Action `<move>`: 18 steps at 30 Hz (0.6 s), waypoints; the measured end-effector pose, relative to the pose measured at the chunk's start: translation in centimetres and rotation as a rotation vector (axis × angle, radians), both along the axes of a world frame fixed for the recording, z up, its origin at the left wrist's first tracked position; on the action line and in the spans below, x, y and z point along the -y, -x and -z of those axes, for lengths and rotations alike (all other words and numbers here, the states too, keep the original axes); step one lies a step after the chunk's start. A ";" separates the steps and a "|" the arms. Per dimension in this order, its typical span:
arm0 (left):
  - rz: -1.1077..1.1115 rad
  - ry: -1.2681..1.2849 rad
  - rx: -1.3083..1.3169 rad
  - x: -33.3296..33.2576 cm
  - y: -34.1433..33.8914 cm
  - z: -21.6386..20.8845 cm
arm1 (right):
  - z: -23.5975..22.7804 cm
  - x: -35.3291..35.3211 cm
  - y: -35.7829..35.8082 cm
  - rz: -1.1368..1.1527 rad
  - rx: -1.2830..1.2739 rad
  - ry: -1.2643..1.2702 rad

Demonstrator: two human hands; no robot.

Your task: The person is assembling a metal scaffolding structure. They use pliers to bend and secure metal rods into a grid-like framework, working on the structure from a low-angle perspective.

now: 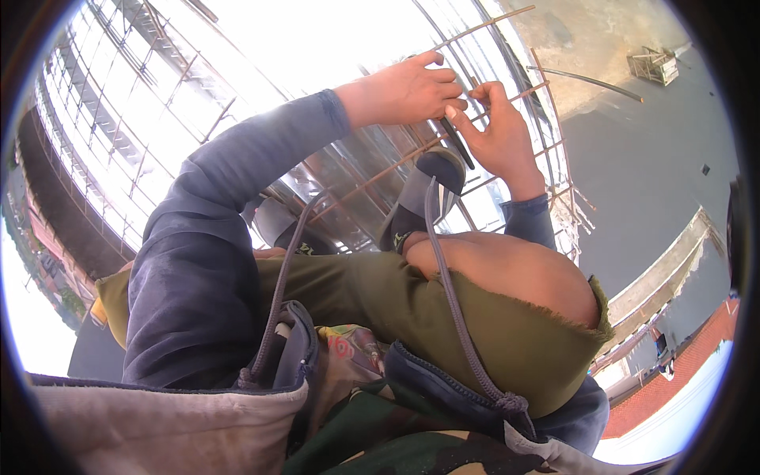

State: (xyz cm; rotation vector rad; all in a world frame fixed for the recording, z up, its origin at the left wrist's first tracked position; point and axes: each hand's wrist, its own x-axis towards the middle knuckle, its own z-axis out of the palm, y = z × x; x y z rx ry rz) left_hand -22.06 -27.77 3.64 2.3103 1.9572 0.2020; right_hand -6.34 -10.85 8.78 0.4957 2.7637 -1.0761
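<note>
My left hand [416, 91] reaches in over a grid of steel rebar [388, 170], its fingers curled. A dark, slim tool handle [457, 144] sticks out below those fingers, and its other end is hidden in the hand. Close beside it, my right hand [503, 138] has its thumb and forefinger bent inward toward the left fingertips, at the crossing bars. Anything pinched between them is too small to make out. Under the hands, a grey and black shoe [439, 170] rests among the bars.
More rebar mesh [119, 87] spreads to the left in strong glare. A loose rod [590, 79] juts out to the right over a grey concrete surface [633, 150]. A wooden crate [654, 66] stands at the far right, and a pale concrete ledge [657, 277] lies below it.
</note>
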 end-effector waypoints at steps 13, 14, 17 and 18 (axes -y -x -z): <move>-1.161 -0.292 1.262 -8.4 -2.2 0.7 | -5.5 -4.3 2.4 0.420 0.262 0.172; -1.289 -0.053 1.524 -9.6 -2.7 0.6 | -6.6 -5.1 3.3 0.264 0.299 -0.106; -1.388 0.135 1.936 -14.1 -3.4 -0.6 | -6.6 -8.5 5.4 -0.149 0.310 -0.741; -1.475 0.061 1.911 -15.1 -3.6 -0.2 | -7.2 -7.9 6.9 -0.202 0.378 -0.824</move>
